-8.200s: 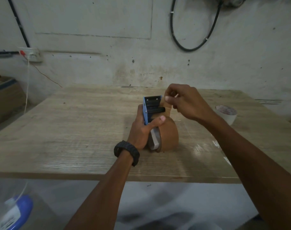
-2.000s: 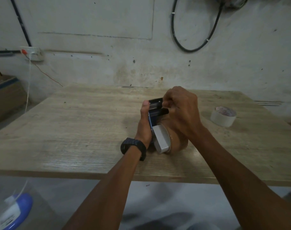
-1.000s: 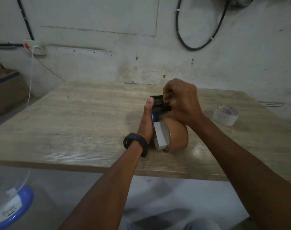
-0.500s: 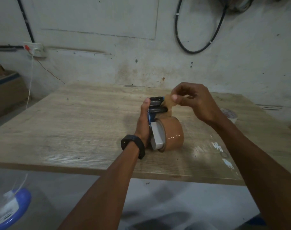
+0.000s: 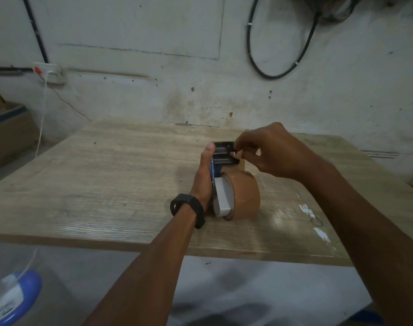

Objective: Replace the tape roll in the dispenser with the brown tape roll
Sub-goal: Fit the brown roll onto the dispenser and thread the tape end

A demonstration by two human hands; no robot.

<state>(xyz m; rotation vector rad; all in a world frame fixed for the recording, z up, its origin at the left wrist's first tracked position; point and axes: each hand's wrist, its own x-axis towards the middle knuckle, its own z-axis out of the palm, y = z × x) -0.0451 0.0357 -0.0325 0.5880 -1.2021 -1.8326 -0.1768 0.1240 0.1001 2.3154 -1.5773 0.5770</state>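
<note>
The brown tape roll [image 5: 246,195] sits on the blue and black tape dispenser [image 5: 220,156], which stands on the wooden table [image 5: 106,184]. My left hand [image 5: 204,175] grips the dispenser from its left side, thumb up by the toothed blade. My right hand [image 5: 271,151] is at the dispenser's head, fingers pinched on the loose brown tape end just right of the blade. The white tape roll seen earlier is hidden behind my right arm.
A wall with a hanging black cable [image 5: 278,67] stands behind the table. A socket with a white cord [image 5: 48,74] is at the left. A cardboard box [image 5: 8,128] sits left of the table, a blue-capped container [image 5: 12,295] on the floor.
My right hand lifted the tape end away from the dispenser half a second ago, and has now come back down to the head beside the blade. My left hand has kept its grip.
</note>
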